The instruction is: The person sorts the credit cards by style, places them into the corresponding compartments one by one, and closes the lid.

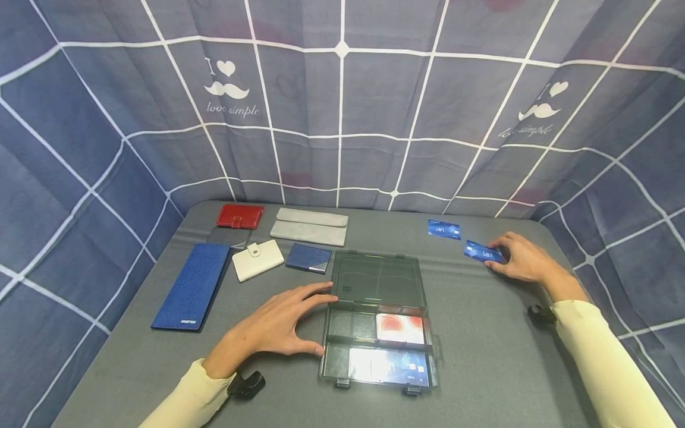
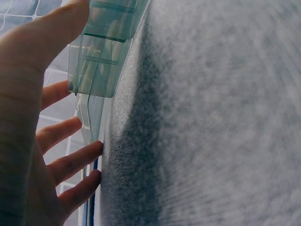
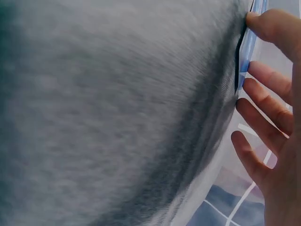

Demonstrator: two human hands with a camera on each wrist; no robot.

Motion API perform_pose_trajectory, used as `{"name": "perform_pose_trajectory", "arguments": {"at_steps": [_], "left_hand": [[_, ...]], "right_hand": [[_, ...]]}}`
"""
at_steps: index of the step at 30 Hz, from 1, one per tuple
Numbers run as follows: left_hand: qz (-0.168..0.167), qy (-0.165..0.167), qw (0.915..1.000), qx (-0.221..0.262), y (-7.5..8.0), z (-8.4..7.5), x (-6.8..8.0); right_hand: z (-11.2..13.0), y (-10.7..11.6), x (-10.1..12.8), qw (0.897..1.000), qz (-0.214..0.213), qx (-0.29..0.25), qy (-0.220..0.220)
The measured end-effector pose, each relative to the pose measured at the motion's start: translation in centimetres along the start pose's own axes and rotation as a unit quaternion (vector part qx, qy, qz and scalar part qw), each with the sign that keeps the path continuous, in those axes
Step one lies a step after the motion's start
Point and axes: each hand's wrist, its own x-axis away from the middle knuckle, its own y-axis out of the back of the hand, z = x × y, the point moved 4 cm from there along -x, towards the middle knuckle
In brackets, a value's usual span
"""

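Fabric (image 1: pixel 299 89) in slate blue with white grid lines hangs beyond the compartment case (image 1: pixel 377 276) and to both its sides; beneath the case lies a grey desk (image 1: pixel 481 380). The case sits lid open, its lid leaning away from the person.

At the left side of the case, the left hand (image 1: pixel 275 324) has its fingers spread wide, index and middle at the lid's edge, thumb against the base. Well to the right of the case, the right hand (image 1: pixel 521 258) pinches a VIP card (image 1: pixel 483 252) between thumb and fingers, the remaining fingers apart.

Two blue cards are outside the case: the pinched one and a second card (image 1: pixel 444 229) just beyond it. Inside the case are one red-and-white card (image 1: pixel 400 328) in the rear row and, in the front row, blue-and-white contents (image 1: pixel 390 367) whose number glare hides. Left of the case and beyond it: one blue card holder (image 1: pixel 308 258) nearest, one cream wallet (image 1: pixel 258 260), one pale grey pouch (image 1: pixel 310 226), one red wallet (image 1: pixel 239 216), one dark holder (image 1: pixel 229 238) against the red wallet, and one long blue folder (image 1: pixel 192 285) farthest left.
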Motion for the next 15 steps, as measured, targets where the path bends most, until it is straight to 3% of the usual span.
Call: {"name": "perform_pose_trajectory", "arguments": {"at_steps": [9, 15], "left_hand": [[0.003, 0.002, 1.0000, 0.002, 0.0, 0.0, 0.0], [-0.001, 0.000, 1.0000, 0.000, 0.0, -0.1, 0.0]], "right_hand": [[0.6, 0.2, 1.3, 1.000, -0.001, 0.019, -0.018], [2.5, 0.7, 2.0, 1.000, -0.014, 0.016, -0.001]]}}
